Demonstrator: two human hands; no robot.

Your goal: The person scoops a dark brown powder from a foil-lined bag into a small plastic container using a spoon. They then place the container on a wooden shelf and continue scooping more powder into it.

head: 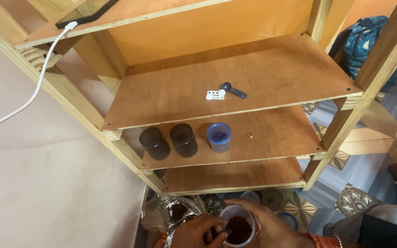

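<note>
White cable (33,94) ran down the left wall from a dark flat device (86,16) on the top shelf. Wooden rack (354,94) filled the view, shelves stepped down toward the floor.

Second shelf: white measuring spoon (215,95) touching a dark blue one (233,90), near the middle. Third shelf, left to right: two dark textured tumblers (155,143) (184,140) just beside each other, blue tub (218,137) next to them, small copper-coloured bit (249,135) a little apart to its right.

Bottom of view, below the rack: crumpled foil (180,206) on the left, then the left hand (198,232), fingers curled and pinched on something small and dark over the cup's (239,228) rim; couldn't tell what it was. Cup was clear plastic, held low in front of the rack, with reddish-brown powder inside. Right hand (274,227) was wrapped around the cup's far and right side, closed on it; red bangles at that wrist. More container rims (251,196) on the floor just behind the cup, partly hidden. Patterned floor tiles (350,200) to the right, blue floral bag (361,41) far right behind the rack post.
</note>
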